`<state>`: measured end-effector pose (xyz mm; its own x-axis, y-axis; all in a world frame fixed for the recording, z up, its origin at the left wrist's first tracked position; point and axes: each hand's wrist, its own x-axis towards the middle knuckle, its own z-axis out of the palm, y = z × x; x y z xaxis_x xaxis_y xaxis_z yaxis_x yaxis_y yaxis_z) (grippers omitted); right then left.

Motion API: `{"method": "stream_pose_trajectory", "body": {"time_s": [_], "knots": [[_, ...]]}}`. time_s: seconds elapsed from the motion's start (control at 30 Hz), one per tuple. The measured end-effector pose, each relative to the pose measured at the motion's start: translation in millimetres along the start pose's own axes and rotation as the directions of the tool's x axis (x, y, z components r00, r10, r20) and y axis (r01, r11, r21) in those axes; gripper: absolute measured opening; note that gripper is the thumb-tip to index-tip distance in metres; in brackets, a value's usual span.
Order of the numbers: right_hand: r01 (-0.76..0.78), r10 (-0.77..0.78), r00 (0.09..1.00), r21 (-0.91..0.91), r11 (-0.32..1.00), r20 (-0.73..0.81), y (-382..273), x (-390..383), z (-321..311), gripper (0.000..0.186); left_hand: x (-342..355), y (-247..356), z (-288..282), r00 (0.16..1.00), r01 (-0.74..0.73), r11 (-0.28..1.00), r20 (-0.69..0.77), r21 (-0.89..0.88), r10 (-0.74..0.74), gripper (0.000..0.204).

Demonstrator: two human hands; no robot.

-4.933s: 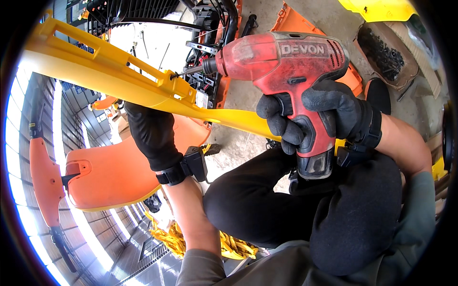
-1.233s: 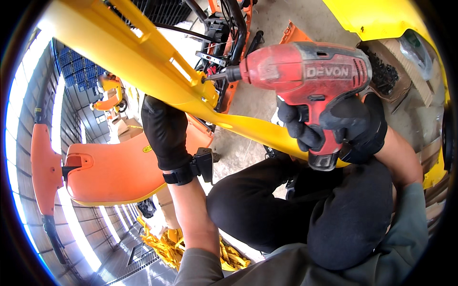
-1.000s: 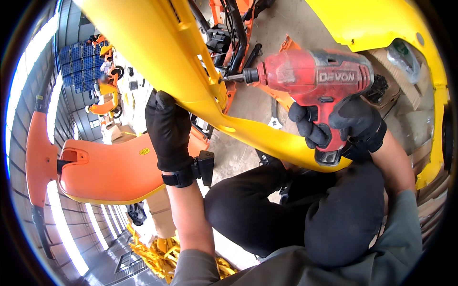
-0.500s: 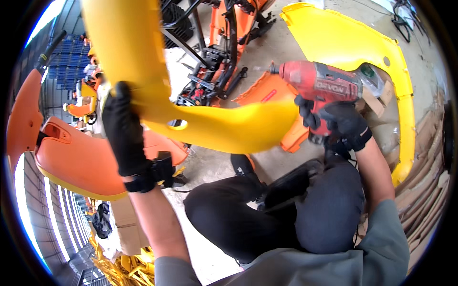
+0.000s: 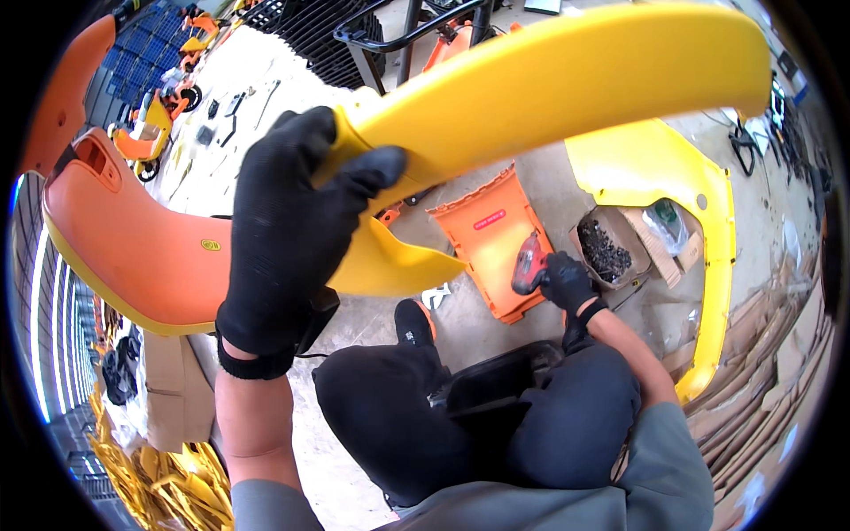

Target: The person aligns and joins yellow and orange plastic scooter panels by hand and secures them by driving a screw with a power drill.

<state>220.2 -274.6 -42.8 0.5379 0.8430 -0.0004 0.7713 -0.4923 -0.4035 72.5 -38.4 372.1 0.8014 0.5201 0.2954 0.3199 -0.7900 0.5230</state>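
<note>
In my black-gloved left hand (image 5: 288,221) is a long curved yellow plastic panel (image 5: 567,84), raised in front of me with my thumb across its near face. Its broad arm stretches to the right, and its lower tip points down toward my knees. My gloved right hand (image 5: 568,281) grips a red cordless impact driver (image 5: 529,264), low beside my right knee. The driver appears over an orange plastic panel (image 5: 478,239) on the floor; I cannot tell if they touch. Just right of that hand, an open cardboard box (image 5: 611,252) holds many small dark fasteners.
A second yellow panel (image 5: 633,168) lies on the floor at right, beside stacked flat cardboard (image 5: 761,354). An orange scooter body (image 5: 133,252) stands at left. Black metal frame tubing (image 5: 412,40) is at the far side. Crumpled yellow wrapping (image 5: 168,482) sits at lower left.
The yellow panel has swung from upright to stretching rightward, raised closer to view. My right hand has lowered the impact driver toward the floor, left of the fastener box.
</note>
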Motion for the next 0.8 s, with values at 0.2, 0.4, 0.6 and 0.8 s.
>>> {"method": "stream_pose_trajectory", "body": {"time_s": [0.2,0.4,0.6,0.8], "knots": [[0.191,-0.178,0.974,-0.083,0.978,0.142,-14.9,-0.9,4.8,0.068,-8.2,14.4,6.3,0.992,0.120,0.987,0.057,-0.110,-0.115,0.019],[0.160,-0.157,0.980,-0.012,0.987,0.122,20.2,-11.3,1.2,0.064,-13.1,13.2,43.8,0.987,-0.152,0.974,0.033,-0.166,0.159,0.028],[0.218,-0.284,0.955,0.443,0.870,0.089,-26.7,-19.9,-183.2,0.023,-30.0,-7.6,66.0,0.955,-0.254,0.964,0.137,-0.072,0.262,0.026],[0.398,-0.386,0.813,-0.068,0.915,-0.435,-121.4,-18.3,-313.2,0.027,-43.1,-11.7,104.7,0.903,-0.343,0.932,0.234,-0.114,0.361,0.028]]}}
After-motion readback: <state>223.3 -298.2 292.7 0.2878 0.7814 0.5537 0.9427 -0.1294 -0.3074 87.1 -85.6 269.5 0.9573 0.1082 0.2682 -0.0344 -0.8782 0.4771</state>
